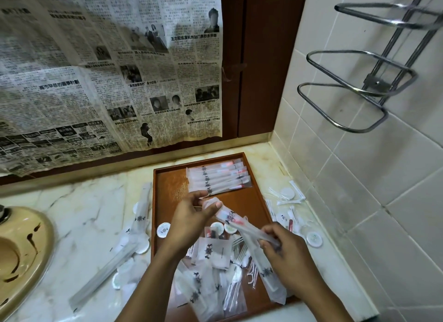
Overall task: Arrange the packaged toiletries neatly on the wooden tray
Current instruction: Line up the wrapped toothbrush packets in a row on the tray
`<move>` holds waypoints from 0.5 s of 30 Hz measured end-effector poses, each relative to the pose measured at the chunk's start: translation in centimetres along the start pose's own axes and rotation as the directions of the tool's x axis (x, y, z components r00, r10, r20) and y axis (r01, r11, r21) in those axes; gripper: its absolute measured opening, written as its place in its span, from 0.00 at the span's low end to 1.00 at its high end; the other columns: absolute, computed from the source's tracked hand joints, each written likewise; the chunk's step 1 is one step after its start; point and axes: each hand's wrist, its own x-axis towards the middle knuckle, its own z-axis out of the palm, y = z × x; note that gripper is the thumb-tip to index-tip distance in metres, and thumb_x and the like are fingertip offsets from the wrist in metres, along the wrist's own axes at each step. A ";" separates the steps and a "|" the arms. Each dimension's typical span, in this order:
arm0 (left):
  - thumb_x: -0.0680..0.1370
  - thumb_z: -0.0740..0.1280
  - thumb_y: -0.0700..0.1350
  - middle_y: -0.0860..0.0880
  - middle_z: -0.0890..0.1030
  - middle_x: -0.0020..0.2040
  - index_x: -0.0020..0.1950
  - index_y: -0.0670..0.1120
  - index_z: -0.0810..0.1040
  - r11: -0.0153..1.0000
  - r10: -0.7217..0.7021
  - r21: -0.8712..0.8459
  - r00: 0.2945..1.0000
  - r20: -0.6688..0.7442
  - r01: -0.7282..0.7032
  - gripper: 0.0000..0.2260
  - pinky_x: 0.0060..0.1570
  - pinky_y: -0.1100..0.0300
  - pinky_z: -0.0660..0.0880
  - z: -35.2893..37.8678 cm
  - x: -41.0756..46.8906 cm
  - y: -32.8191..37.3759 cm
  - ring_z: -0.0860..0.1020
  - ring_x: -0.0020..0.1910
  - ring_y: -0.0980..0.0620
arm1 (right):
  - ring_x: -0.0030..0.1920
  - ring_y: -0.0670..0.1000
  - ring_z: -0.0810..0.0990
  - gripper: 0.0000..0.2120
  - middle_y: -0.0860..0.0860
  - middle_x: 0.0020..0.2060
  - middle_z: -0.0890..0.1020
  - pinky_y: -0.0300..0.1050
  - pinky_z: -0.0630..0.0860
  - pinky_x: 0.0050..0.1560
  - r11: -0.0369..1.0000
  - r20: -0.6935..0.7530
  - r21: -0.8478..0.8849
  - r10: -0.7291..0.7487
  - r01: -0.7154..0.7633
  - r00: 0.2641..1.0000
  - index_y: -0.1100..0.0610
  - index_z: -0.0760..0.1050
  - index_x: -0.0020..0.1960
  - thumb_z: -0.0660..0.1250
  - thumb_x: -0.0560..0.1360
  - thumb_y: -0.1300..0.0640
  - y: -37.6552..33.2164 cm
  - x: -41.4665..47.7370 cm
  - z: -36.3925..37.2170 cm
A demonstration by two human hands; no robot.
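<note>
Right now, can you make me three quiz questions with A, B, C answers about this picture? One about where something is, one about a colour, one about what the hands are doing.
1. Where does the neat row of packets lie?
A. in the sink
B. at the far end of the wooden tray
C. on the wall rack

2. What colour is the wooden tray?
A. reddish brown
B. blue
C. green

3. What are the left hand and right hand doing?
A. hanging empty
B. pressing flat on the counter
C. holding a long packet between them

Answers:
1 B: the row lies near the far rim.
2 A: its bare floor shows it.
3 C: both hands' fingers pinch it.
</note>
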 end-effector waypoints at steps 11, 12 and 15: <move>0.77 0.74 0.43 0.48 0.87 0.42 0.47 0.45 0.87 0.986 0.154 0.045 0.984 0.093 -0.159 0.02 0.37 0.63 0.77 0.7 0.3 3.1 0.82 0.37 0.56 | 0.38 0.41 0.77 0.11 0.45 0.39 0.81 0.39 0.74 0.41 0.975 0.182 0.203 0.050 -0.088 0.982 0.45 0.81 0.48 0.67 0.77 0.39 -2.9 2.3 -0.7; 0.78 0.73 0.44 0.49 0.87 0.42 0.47 0.46 0.86 0.983 0.173 0.050 0.981 0.085 -0.178 0.04 0.37 0.63 0.77 0.9 0.2 3.3 0.82 0.37 0.56 | 0.38 0.42 0.78 0.10 0.46 0.39 0.82 0.41 0.75 0.42 0.972 0.179 0.218 0.052 -0.092 0.983 0.46 0.80 0.47 0.67 0.78 0.41 -3.1 2.5 -0.6; 0.78 0.72 0.45 0.51 0.86 0.42 0.47 0.47 0.86 0.969 0.234 0.073 0.972 0.013 -0.234 0.04 0.37 0.64 0.78 0.7 0.5 4.1 0.82 0.38 0.57 | 0.39 0.49 0.82 0.07 0.51 0.40 0.84 0.45 0.78 0.39 0.935 0.185 0.320 0.093 -0.150 0.978 0.47 0.81 0.46 0.69 0.78 0.45 -2.8 2.8 -0.8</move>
